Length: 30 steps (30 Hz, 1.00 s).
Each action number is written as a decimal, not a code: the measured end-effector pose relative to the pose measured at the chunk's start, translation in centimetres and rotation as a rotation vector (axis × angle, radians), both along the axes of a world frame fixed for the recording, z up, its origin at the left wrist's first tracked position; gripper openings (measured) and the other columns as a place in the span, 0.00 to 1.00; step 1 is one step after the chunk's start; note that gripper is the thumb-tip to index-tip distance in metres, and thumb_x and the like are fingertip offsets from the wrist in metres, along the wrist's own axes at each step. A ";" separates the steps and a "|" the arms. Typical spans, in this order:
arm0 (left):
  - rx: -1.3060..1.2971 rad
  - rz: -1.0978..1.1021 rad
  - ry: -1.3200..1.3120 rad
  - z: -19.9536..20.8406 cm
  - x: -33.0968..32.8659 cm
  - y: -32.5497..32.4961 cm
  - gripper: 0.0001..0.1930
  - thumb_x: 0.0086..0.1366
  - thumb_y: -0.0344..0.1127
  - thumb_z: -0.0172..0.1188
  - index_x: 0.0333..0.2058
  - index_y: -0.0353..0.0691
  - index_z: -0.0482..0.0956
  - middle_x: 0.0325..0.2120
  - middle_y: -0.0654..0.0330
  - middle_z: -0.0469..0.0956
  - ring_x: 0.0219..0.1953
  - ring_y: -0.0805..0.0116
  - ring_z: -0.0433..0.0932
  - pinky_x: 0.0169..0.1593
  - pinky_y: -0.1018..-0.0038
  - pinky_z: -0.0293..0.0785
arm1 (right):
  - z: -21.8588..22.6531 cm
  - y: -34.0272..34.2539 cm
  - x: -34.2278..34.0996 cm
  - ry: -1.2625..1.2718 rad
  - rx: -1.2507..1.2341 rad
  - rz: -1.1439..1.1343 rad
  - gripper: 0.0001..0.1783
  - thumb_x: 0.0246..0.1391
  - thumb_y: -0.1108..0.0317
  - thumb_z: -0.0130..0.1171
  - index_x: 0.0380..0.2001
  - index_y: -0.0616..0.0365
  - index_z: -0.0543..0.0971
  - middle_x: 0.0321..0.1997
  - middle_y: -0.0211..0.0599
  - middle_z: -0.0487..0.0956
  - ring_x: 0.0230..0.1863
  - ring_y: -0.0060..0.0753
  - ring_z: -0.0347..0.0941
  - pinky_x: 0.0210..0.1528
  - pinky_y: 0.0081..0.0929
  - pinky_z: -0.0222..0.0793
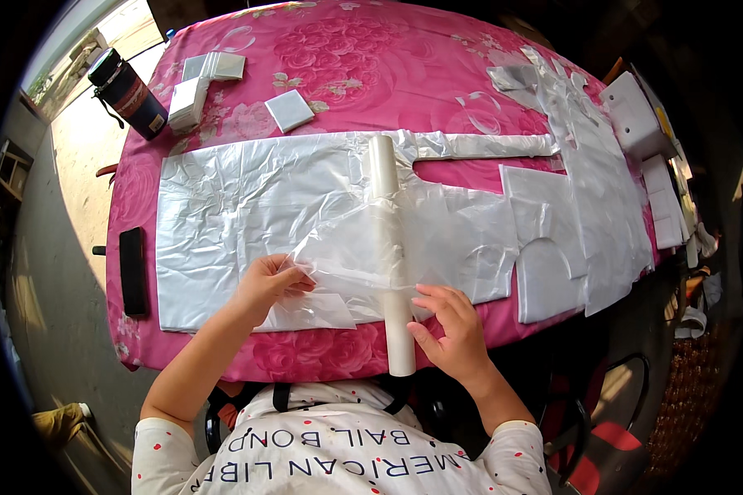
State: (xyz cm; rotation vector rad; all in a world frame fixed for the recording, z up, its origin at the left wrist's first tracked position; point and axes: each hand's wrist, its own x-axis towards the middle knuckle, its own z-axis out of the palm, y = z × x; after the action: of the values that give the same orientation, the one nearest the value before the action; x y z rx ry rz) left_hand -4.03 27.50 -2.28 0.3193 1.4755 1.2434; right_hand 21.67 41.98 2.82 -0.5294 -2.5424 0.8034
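A long white tube (385, 169) lies across a clear plastic garment sheet (248, 206) spread on the pink flowered tablecloth (371, 66). Part of the sheet is wrapped loosely over the tube's middle. My left hand (266, 282) pinches a fold of that thin plastic just left of the tube. My right hand (450, 326) rests with curled fingers against the tube's near end, at the table's front edge.
More clear plastic pieces (586, 165) are stacked at the right. Folded plastic packets (289, 110) and a pile (188, 101) lie at the back left beside a dark flask (128, 92). A black phone-like slab (133, 271) lies at the left edge. White boxes (636, 115) sit far right.
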 end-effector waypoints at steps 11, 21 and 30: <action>0.036 -0.096 0.020 0.8 0.0 -0.7 0.10 0.61 0.36 0.56 0.35 0.35 0.78 0.29 0.59 0.80 0.31 0.74 0.78 0.38 0.78 0.74 | -0.2 -2.1 -7.5 -0.028 0.286 0.099 0.25 0.42 0.60 0.65 0.45 0.56 0.75 0.48 0.37 0.74 0.49 0.38 0.69 0.55 0.40 0.61; -0.046 -0.192 -0.001 0.4 -1.5 -1.6 0.12 0.63 0.38 0.56 0.38 0.35 0.78 0.31 0.57 0.81 0.33 0.73 0.79 0.38 0.78 0.73 | -0.6 8.4 -3.5 0.232 -0.919 -0.189 0.07 0.53 0.69 0.58 0.32 0.62 0.78 0.27 0.28 0.77 0.28 0.16 0.70 0.34 0.16 0.66; -0.032 -0.195 -0.060 0.4 -2.9 -2.4 0.11 0.64 0.35 0.53 0.39 0.33 0.76 0.33 0.54 0.80 0.33 0.69 0.80 0.37 0.76 0.75 | 0.7 26.7 15.7 0.189 -0.673 -0.890 0.13 0.54 0.68 0.54 0.43 0.58 0.75 0.37 0.31 0.76 0.35 0.22 0.69 0.41 0.19 0.65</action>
State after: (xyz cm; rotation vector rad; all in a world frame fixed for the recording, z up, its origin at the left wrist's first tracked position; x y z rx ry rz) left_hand -6.97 25.09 -1.90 0.3913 1.3767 1.0640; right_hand 37.35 68.73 3.49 -1.5431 -1.5256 1.2198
